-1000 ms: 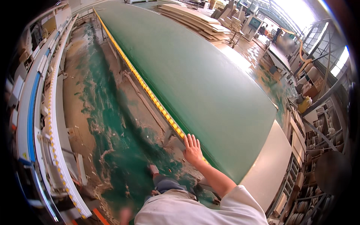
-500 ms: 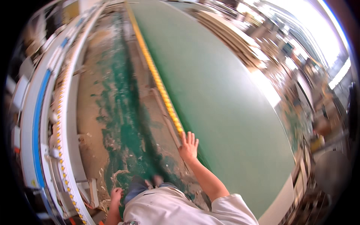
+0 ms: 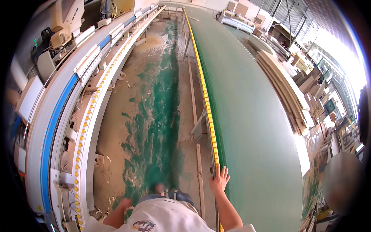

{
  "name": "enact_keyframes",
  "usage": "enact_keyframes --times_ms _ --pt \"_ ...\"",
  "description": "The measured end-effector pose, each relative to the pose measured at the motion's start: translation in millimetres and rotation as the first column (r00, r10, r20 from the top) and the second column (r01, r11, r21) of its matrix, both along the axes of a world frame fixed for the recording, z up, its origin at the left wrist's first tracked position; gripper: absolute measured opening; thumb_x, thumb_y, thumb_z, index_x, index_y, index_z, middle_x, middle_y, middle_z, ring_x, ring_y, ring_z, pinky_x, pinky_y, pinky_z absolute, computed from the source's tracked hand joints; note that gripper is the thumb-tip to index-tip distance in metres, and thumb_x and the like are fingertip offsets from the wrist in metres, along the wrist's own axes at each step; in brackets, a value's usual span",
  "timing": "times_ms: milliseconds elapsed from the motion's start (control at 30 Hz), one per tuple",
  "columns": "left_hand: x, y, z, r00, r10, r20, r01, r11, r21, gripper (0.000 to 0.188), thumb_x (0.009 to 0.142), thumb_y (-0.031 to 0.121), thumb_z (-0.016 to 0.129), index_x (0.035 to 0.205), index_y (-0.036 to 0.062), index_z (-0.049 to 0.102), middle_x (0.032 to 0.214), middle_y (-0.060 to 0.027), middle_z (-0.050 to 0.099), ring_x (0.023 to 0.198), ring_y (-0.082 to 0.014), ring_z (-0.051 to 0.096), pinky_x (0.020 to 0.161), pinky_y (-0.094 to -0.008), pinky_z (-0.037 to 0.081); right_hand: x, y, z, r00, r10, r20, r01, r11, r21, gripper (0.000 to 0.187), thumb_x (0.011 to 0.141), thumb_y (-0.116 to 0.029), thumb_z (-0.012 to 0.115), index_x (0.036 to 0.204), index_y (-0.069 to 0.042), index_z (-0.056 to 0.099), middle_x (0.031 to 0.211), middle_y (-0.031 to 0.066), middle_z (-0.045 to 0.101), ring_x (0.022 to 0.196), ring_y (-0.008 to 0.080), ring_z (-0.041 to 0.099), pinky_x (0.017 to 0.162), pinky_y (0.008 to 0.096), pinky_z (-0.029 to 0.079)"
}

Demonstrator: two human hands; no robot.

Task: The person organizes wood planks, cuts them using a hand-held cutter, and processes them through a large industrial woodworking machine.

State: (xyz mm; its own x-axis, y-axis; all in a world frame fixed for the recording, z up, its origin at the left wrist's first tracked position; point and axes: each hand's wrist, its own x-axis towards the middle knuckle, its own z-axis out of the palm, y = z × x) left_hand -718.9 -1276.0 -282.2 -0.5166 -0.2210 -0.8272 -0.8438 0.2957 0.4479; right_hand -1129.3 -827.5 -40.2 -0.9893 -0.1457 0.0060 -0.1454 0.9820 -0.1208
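My right hand [image 3: 220, 180] rests with its fingers stretched out on the near edge of a long green conveyor belt [image 3: 255, 127], touching the row of yellow rollers [image 3: 207, 104] along its left side. It holds nothing. Low at my left side hangs my left hand [image 3: 124, 203], smeared by motion, so its fingers cannot be made out. Nothing is seen in contact with that hand; the bare floor lies beside it.
To the left runs a long machine [image 3: 50, 143] with a blue strip and a rail of yellow rollers [image 3: 85, 127]. Between it and the belt lies a floor aisle [image 3: 158, 100] with worn green paint and scraps. Stacked boards [image 3: 284, 91] stand beyond the belt's right edge.
My view has swung to the right and steadied, so the aisle and belt now run more straight ahead. The right hand stays on the belt's edge; the left hand still hangs low.
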Motion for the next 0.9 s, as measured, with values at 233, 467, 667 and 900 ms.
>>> enact_keyframes --times_ms 233,467,667,900 --pt "-302 -129 42 0.872 0.416 -0.258 -0.422 0.906 0.037 0.024 0.097 0.024 0.07 0.109 0.0038 0.073 0.088 -0.0052 0.074 0.073 -0.0168 0.07 0.07 -0.0327 0.054 -162 -91 -13 1.0 0.013 0.006 -0.013 0.999 -0.044 0.088 0.086 -0.024 0.07 0.164 -0.016 0.03 0.167 0.0248 0.027 0.157 0.0451 0.02 0.123 0.0668 0.018" --pt "-486 -236 50 0.933 0.313 -0.177 -0.323 0.946 -0.032 0.028 0.096 0.028 0.07 0.112 0.0041 0.074 0.093 -0.0059 0.074 0.08 -0.017 0.07 0.07 -0.0335 0.054 -400 -233 -7 0.998 0.052 -0.018 -0.054 0.995 -0.083 0.089 0.087 -0.027 0.072 0.164 -0.015 0.029 0.168 0.0261 0.025 0.157 0.0453 0.02 0.123 0.0673 0.017" --pt "-593 -312 77 0.766 0.642 -0.01 -0.638 0.763 0.103 0.021 0.094 0.022 0.068 0.107 0.0065 0.075 0.088 -0.006 0.072 0.074 -0.0181 0.069 0.065 -0.0338 0.053 -605 -343 -19 0.999 0.039 0.011 -0.039 0.999 -0.014 0.094 0.087 -0.028 0.072 0.166 -0.016 0.022 0.169 0.025 0.021 0.158 0.0441 0.017 0.124 0.0667 0.016" --pt "-720 -438 19 0.978 0.205 0.029 -0.206 0.976 0.07 0.019 0.098 0.021 0.06 0.11 0.009 0.069 0.085 -0.0083 0.07 0.061 -0.0194 0.061 0.051 -0.0354 0.042 -830 -471 -14 1.0 0.014 -0.017 -0.014 1.0 -0.001 0.093 0.088 -0.028 0.072 0.166 -0.016 0.023 0.169 0.0259 0.023 0.157 0.0432 0.019 0.124 0.0659 0.017"
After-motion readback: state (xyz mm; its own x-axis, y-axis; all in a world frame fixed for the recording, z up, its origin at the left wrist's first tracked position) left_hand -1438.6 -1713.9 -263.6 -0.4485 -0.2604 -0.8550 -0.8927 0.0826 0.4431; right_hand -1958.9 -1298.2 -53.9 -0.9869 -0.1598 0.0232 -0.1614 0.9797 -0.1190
